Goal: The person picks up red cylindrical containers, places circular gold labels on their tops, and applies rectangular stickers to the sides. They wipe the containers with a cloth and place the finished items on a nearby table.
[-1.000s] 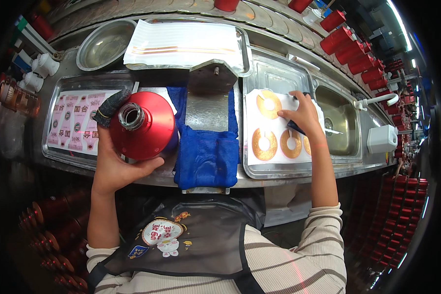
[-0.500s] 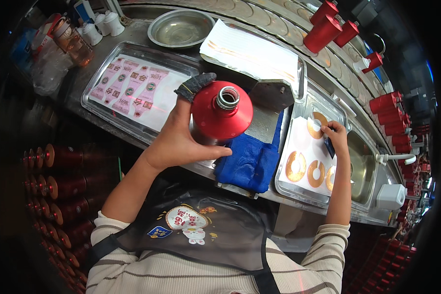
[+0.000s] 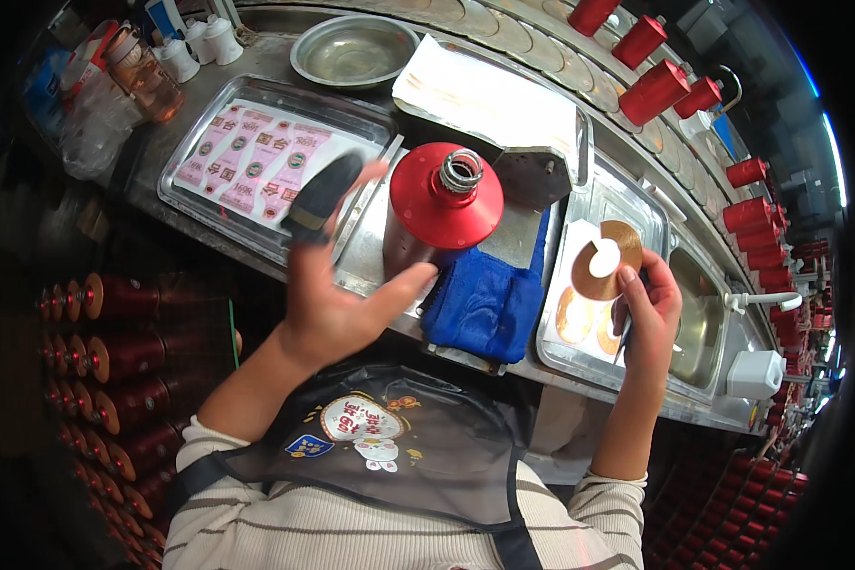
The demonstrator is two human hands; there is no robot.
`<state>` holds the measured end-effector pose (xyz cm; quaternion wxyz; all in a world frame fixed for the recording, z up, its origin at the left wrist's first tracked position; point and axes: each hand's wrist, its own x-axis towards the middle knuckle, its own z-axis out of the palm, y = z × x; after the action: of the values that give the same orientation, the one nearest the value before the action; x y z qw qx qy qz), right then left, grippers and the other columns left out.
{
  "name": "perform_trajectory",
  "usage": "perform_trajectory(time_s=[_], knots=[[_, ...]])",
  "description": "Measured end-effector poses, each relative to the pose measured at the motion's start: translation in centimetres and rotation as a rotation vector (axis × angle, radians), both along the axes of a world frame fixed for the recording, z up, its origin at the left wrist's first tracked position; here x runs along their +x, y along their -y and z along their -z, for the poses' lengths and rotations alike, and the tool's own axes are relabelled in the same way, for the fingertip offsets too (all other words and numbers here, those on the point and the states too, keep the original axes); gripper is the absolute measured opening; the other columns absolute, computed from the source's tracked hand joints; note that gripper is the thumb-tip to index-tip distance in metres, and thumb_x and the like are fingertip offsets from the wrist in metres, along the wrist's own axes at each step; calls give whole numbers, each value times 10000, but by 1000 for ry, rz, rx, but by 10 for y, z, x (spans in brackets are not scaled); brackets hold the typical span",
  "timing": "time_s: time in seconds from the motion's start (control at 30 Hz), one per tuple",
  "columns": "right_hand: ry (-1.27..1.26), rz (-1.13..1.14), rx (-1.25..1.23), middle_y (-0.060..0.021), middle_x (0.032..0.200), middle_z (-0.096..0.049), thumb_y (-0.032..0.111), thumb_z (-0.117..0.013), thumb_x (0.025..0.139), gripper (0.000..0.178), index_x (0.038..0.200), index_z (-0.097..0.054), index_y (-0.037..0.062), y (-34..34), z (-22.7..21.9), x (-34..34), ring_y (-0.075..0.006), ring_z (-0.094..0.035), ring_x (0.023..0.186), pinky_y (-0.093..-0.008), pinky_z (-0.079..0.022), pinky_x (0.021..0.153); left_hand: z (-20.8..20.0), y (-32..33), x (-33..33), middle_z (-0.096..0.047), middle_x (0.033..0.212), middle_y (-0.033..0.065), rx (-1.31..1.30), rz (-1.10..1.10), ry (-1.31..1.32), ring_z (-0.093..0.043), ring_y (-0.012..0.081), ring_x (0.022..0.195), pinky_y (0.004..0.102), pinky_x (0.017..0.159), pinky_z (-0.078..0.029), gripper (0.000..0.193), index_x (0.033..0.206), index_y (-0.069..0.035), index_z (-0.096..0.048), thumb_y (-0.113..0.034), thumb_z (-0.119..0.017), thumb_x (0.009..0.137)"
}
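Currently | right hand [image 3: 652,296]: clamped on 1 gold split ring [image 3: 625,243] | left hand [image 3: 325,302]: fingers apart beside red bottle [image 3: 429,211] | best pinched lightly near the edge, kept flat

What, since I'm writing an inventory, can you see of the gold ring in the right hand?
The gold ring is flat and thin, gold to brownish, and looks like foil or paper. It has a round hole and a gap toward the picture's upper left, making a C. The right hand pinches its right edge, apparently holding it above the white sheet. In this view it partly covers other rings.
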<state>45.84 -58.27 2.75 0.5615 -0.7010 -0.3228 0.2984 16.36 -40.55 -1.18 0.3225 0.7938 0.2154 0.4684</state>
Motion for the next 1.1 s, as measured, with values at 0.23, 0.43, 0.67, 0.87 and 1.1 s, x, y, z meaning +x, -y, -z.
perform_trajectory(time_s=[0.23, 0.43, 0.67, 0.87, 1.1], knots=[[-210, -135, 192, -49, 946, -684, 96, -695, 955, 395, 1293, -572, -67, -13, -42, -110, -17, -525, 606, -156, -377, 473, -20, 71, -3, -577, 1345, 238, -1330, 718, 280, -599, 304, 1229, 441, 1072, -465, 460, 1406, -8, -357, -314, -452, 1076], [-71, -325, 382, -136, 1182, -662, -3, -648, 961, 355, 1294, -570, -101, -22, -35, -125, -153, -628, 1084, -289, -492, 954, -45, 53, -1, -613, 1258, 148, -873, 437, 628, -615, 198, 1153, 363, 1026, -483, 413, 1374, 16, -410, -131, -577, 1027], [215, -137, 476, -77, 1091, -670, -9, -647, 960, 423, 1368, -539, -43, -83, -12, -117, -57, -563, 834, -204, -423, 704, -21, 9, 30, -638, 1035, 36, -621, 52, 588, -617, 75, 873, 231, 802, -515, 304, 1174, -15, -535, 10, -707, 924], [-141, -91, 311, -31, 869, -653, 138, -594, 1023, 476, 1458, -470, -9, -102, -4, -102, -66, -586, 640, -195, -465, 567, -5, -13, 31, -593, 1247, 89, -608, -34, 544, -544, 127, 1087, 300, 954, -461, 432, 1289, -3, -517, -26, -700, 898], [-73, -51, 362, -58, 888, -600, 142, -597, 946, 631, 1515, -373, -13, -99, 5, -125, -46, -507, 575, -175, -399, 516, -5, -9, 38, -494, 1416, 154, -970, 435, 500, -489, 187, 1300, 349, 1122, -381, 597, 1460, 45, -348, -202, -612, 985]])
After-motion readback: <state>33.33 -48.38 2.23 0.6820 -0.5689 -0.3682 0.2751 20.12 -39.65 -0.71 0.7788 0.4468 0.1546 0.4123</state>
